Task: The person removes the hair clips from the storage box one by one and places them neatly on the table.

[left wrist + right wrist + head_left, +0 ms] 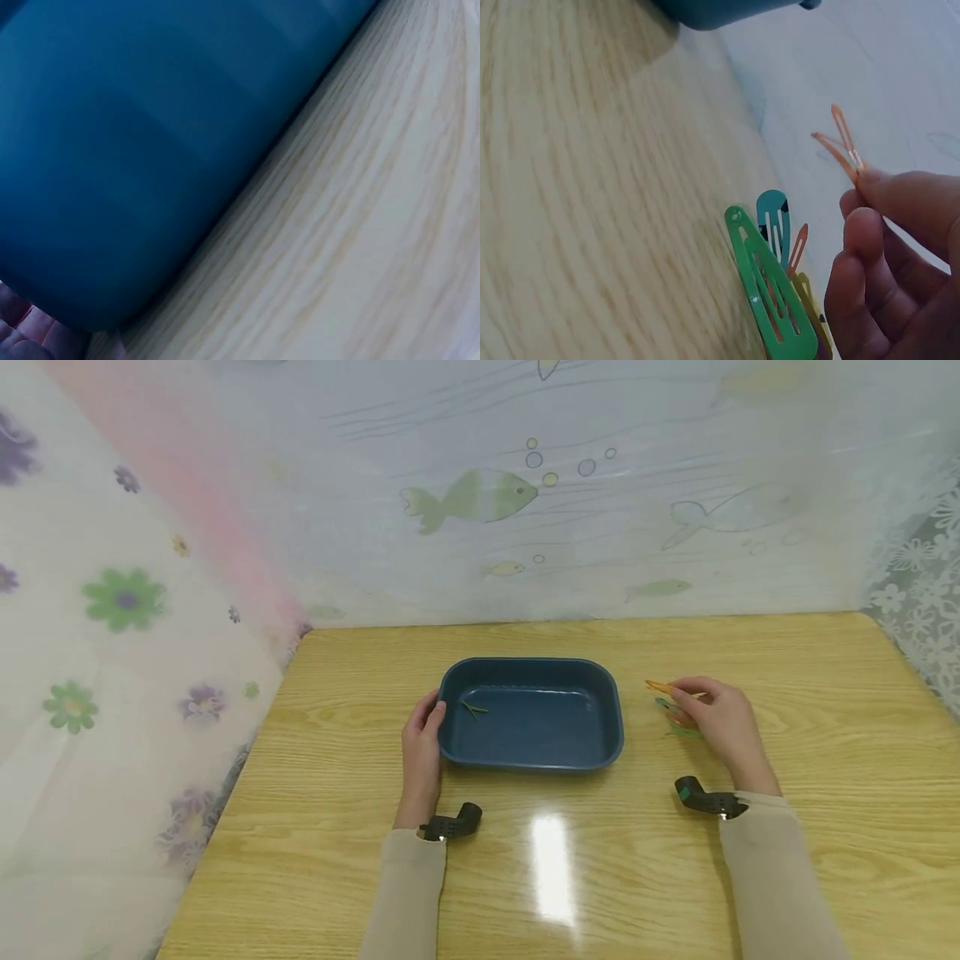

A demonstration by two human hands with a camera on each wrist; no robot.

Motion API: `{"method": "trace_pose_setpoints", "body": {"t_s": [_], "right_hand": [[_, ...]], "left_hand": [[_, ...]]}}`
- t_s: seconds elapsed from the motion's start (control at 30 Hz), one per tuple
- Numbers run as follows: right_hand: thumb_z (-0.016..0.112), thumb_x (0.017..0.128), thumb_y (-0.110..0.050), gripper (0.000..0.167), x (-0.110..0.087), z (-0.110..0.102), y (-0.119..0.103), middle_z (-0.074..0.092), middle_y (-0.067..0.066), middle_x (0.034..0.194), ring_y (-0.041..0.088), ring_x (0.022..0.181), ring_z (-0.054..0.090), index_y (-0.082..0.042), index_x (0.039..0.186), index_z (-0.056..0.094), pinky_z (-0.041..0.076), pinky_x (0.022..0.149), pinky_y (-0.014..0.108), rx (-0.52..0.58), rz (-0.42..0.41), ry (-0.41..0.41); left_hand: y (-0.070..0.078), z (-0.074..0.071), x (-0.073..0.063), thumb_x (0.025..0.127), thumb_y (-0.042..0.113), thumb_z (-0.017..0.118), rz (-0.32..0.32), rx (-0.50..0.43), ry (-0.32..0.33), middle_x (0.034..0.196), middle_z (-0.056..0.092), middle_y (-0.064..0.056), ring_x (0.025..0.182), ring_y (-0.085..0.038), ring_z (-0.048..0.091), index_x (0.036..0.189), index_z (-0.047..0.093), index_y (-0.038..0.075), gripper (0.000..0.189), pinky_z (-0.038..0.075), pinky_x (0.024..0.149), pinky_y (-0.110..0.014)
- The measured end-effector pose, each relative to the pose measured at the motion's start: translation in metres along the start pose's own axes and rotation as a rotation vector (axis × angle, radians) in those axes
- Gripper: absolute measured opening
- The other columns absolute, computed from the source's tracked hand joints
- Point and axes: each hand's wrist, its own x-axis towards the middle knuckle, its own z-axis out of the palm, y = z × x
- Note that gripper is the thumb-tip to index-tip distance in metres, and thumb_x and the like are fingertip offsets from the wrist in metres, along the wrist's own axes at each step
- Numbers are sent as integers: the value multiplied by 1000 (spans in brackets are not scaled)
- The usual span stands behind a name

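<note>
A dark blue rectangular basin (532, 768) stands on the table. My left hand (422, 747) holds its left wall, thumb at the rim and fingers on the outer side. Inside the basin, near that hand, lies a small green hair clip (474, 709), splayed in a V. To the right of the basin, my right hand (720, 718) pinches an orange snap hair clip (842, 142) between thumb and fingertips, its two parts spread apart. Below these fingers is a small pile with a green hair clip (801, 348), a teal hair clip (769, 201) and a yellow one, partly hidden.
The wood-grain table (337, 877) carries the basin and the clips. Behind it hangs a pale curtain (600, 568) with fish drawings, and a flowered curtain (127, 693) drapes along the left. Each wrist wears a black camera (705, 797).
</note>
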Motion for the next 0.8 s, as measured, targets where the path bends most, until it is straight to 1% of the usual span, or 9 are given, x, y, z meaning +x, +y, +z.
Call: {"method": "trace_pose_setpoints", "body": {"t_s": [0.1, 0.23, 0.37, 0.43, 0.53, 0.63, 0.73, 0.8], "right_hand": [[50, 87, -44, 51, 0, -1, 3, 62, 16, 91, 14, 73, 63, -7, 121, 54, 50, 62, 23, 10, 15, 0], [50, 88, -44, 51, 0, -2, 5, 61, 14, 90, 12, 73, 63, -7, 124, 53, 50, 63, 21, 14, 37, 8], [50, 87, -46, 49, -1, -3, 6, 62, 12, 92, 11, 72, 62, -9, 120, 56, 47, 63, 21, -47, 57, 54], [49, 87, -47, 47, -2, -4, 7, 62, 11, 95, 10, 71, 61, -11, 117, 58, 44, 62, 23, -93, 65, 79], [48, 88, -46, 46, -2, -4, 9, 64, 9, 93, 9, 69, 61, -11, 114, 59, 41, 60, 25, -149, 73, 107], [48, 88, -45, 44, -2, -3, 11, 65, 9, 90, 9, 65, 63, -10, 113, 60, 40, 57, 25, -165, 80, 124], [49, 88, -44, 44, 0, -1, 9, 65, 9, 89, 10, 63, 63, -9, 112, 61, 39, 60, 24, -170, 72, 140], [50, 88, -43, 43, 1, 1, 8, 65, 10, 89, 9, 61, 63, -9, 111, 61, 41, 58, 23, -172, 65, 152]], "left_hand": [[-1, -1, 1, 88, 37, 53, -11, 3, -6, 121, 52, 9, 114, -6, 43, 120, 54, 23, 35, 31, 97, -27], [0, -1, 2, 90, 32, 53, -12, 3, -11, 122, 51, 6, 114, -7, 43, 122, 53, 19, 35, 31, 97, -28], [0, 0, 1, 89, 33, 53, -4, -15, -18, 124, 51, 3, 115, -8, 43, 122, 53, 18, 36, 31, 98, -29], [0, 1, 0, 89, 35, 54, -3, -24, -23, 124, 51, 4, 115, -8, 43, 122, 53, 19, 37, 32, 97, -29], [-2, 2, -1, 87, 39, 54, -2, -25, -26, 123, 51, 5, 115, -8, 43, 122, 53, 22, 38, 32, 97, -29], [-4, 2, -2, 87, 41, 54, 7, -16, -25, 122, 51, 7, 115, -8, 43, 121, 53, 23, 39, 32, 97, -30], [-4, 1, -2, 87, 42, 53, 23, -10, -15, 122, 51, 7, 115, -8, 43, 121, 53, 23, 39, 32, 97, -30], [-3, -1, -2, 87, 43, 53, 32, -7, -8, 122, 51, 7, 115, -8, 43, 121, 53, 23, 39, 32, 97, -30]]}}
